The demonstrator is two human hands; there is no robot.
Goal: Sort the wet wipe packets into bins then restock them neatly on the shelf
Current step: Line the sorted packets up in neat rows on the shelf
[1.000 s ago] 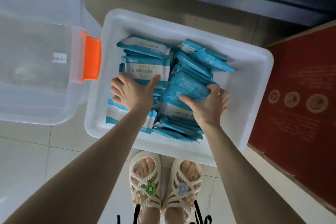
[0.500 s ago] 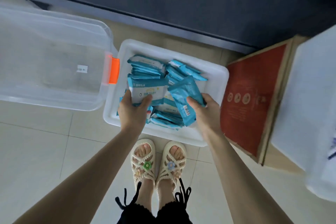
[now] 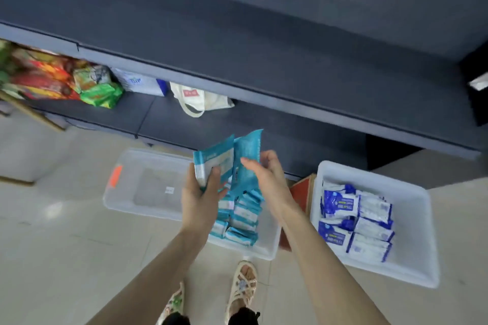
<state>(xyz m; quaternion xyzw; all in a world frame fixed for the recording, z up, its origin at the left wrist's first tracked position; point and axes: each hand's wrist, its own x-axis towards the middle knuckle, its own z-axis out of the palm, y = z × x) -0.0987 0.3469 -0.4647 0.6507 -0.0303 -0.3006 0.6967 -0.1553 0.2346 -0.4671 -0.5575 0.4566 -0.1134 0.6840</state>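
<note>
My left hand (image 3: 200, 199) grips a teal wet wipe packet with a white label (image 3: 212, 162), held upright above the bin. Beside it, my right hand (image 3: 268, 179) holds a second teal packet (image 3: 249, 157), thumb on its face. Both packets are raised over a white bin (image 3: 266, 249) that holds several more teal packets (image 3: 241, 217). A second white bin (image 3: 414, 221) on the right holds dark blue and white packets (image 3: 355, 221). The dark grey shelf (image 3: 237, 60) runs across the view in front of me.
A clear storage box with an orange latch (image 3: 148, 188) sits on the floor left of the teal bin. A red box (image 3: 301, 188) stands between the two bins. The lower shelf carries colourful snack bags (image 3: 52, 79) and a white tote bag (image 3: 199, 97). My sandalled feet stand on pale tiles.
Both hands have lifted one teal packet each up out of the bin. The view has risen and now takes in the shelf and the right-hand bin.
</note>
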